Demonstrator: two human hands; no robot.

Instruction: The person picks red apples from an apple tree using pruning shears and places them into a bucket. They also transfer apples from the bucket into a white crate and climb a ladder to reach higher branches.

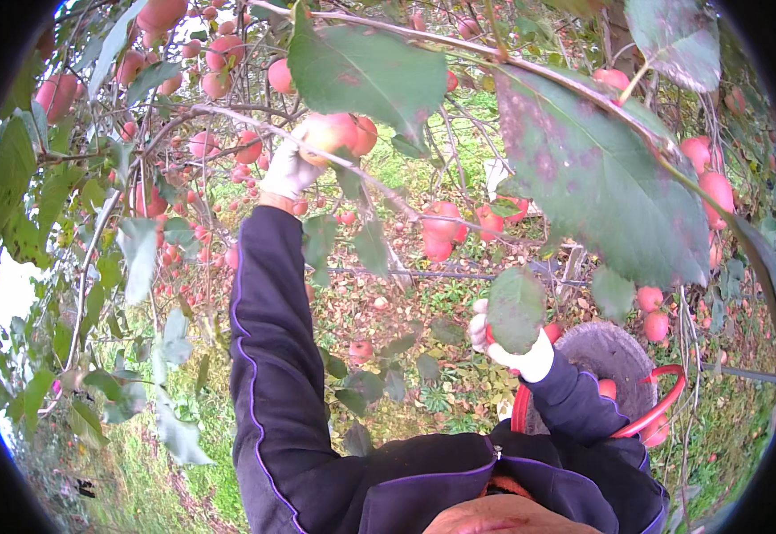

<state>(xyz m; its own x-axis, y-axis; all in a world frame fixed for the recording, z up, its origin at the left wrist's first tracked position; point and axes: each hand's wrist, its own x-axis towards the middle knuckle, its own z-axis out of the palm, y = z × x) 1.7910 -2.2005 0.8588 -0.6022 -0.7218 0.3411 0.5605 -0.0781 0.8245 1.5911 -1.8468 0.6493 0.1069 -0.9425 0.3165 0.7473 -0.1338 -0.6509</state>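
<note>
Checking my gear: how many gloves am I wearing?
2 white gloves: one on the left hand, touching an apple; one on the right hand, partly hidden by a leaf.

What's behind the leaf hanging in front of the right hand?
Behind the leaf, the white-gloved right hand shows in part: fingertips past the leaf's left edge, more at lower right. A red sliver peeks out left; the rest and the grip are covered.
</note>
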